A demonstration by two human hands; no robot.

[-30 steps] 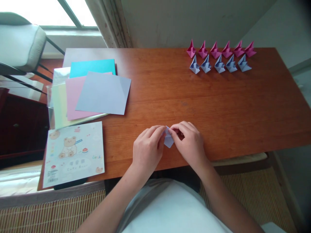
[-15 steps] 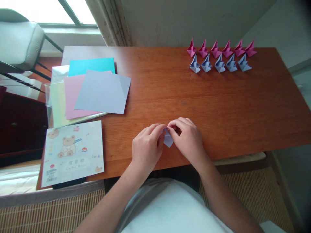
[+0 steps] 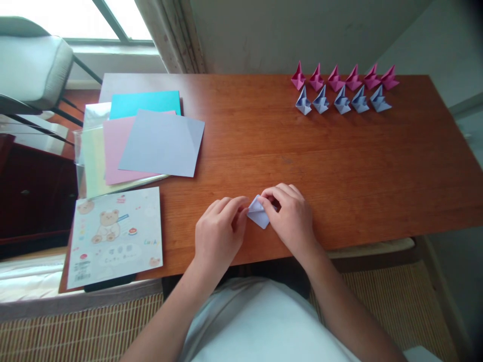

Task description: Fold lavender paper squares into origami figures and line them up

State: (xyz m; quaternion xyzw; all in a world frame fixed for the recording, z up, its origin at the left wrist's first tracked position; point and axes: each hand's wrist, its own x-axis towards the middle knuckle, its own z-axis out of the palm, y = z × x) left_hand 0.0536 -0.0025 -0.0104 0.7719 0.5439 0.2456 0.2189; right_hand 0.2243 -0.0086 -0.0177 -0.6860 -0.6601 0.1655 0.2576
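Observation:
A small folded piece of lavender paper (image 3: 258, 213) lies near the front edge of the wooden table (image 3: 339, 166). My right hand (image 3: 289, 216) pinches its upper right side with curled fingers. My left hand (image 3: 219, 234) sits just to the left, its fingertips closed on the paper's left corner. More of the paper shows between the hands than before.
A fan of coloured sheets (image 3: 143, 141) lies at the left, with a bear-printed paper pack (image 3: 115, 236) below it. At the far right stand a row of pink folded figures (image 3: 343, 78) and a row of lavender ones (image 3: 341, 99). A chair (image 3: 33, 65) is beyond the table's left end.
My left hand has slid a little to the left, exposing more of the lavender paper. My right hand has stayed on the paper's right side.

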